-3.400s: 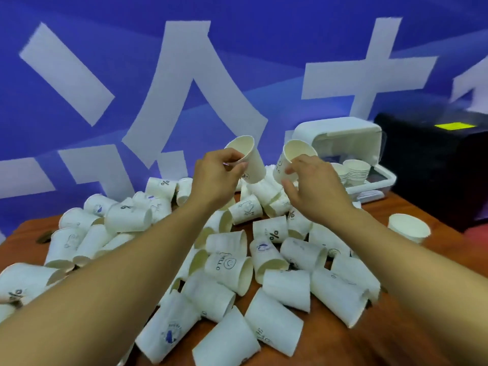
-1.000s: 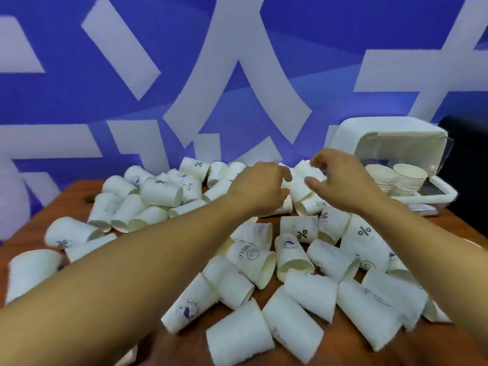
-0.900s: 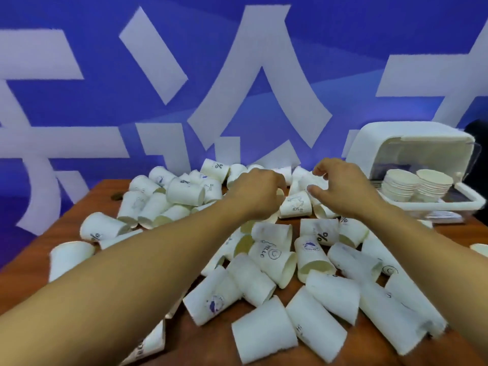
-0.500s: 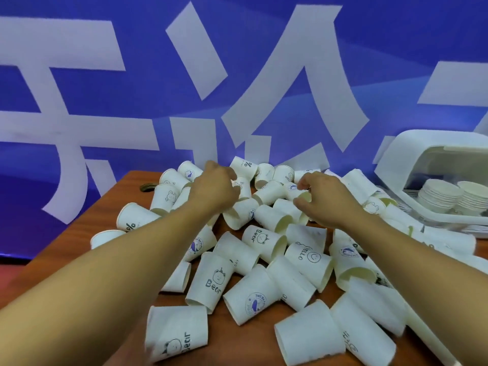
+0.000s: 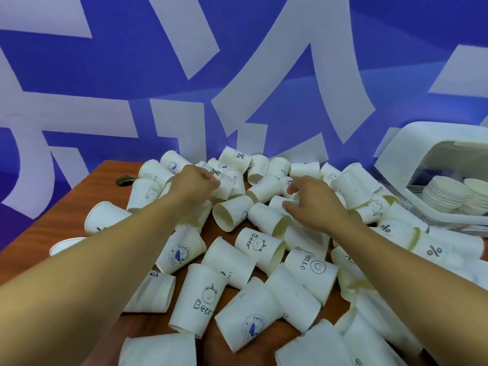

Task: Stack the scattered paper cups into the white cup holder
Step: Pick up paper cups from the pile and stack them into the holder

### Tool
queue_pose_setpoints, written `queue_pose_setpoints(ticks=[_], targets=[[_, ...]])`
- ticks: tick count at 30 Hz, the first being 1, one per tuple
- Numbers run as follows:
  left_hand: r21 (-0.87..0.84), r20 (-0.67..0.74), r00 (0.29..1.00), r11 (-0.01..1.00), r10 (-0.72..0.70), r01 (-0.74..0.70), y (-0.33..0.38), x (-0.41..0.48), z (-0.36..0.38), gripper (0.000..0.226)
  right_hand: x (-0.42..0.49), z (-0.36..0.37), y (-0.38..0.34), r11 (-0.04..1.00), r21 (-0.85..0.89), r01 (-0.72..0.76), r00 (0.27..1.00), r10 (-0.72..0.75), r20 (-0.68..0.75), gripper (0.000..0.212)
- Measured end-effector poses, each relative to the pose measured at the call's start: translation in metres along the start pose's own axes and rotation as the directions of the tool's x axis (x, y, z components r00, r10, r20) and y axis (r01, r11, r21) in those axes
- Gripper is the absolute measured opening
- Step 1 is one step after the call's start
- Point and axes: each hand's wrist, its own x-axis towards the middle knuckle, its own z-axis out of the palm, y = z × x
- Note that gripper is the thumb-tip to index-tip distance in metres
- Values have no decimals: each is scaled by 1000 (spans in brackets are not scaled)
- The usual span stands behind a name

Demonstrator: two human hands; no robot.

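Head view: white printed paper cups [image 5: 260, 245] lie tumbled across the brown wooden table [image 5: 105, 204], reaching the white plastic cup holder [image 5: 422, 138] at right, which holds two nested cup stacks [image 5: 443, 192]. Over the far cups, the left hand [image 5: 194, 183] and right hand [image 5: 315, 204] are curled; whether either grasps one cannot be told.

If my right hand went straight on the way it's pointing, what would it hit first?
Most likely the paper cup lying on its side just ahead of the right hand; its fingertips look nearly on it, though depth is unclear.
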Motion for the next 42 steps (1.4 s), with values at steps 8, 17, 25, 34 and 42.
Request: queue_pose_setpoints(ticks=[8,17,25,34,42], targets=[[-30,-99,979,983,178,-182,40,-13,23,14,-3,-14,46,939,20,-343,927,342,-154,24],[152,-7,900,890,436,-430,89,-24,74,8,-5,-32,114,718,224,-659,691,695,-197,31],[210,11,820,801,572,-561,107,-27,108,25,8,-22,141,626,358,-693,640,763,-93,44],[197,-55,818,810,572,-553,111,-16,137,18,25,-11,153,520,611,-598,626,778,-49,51],[147,-143,735,749,663,-646,144,-21,156,19,13,-47,162,630,716,-299,738,628,-245,39]])
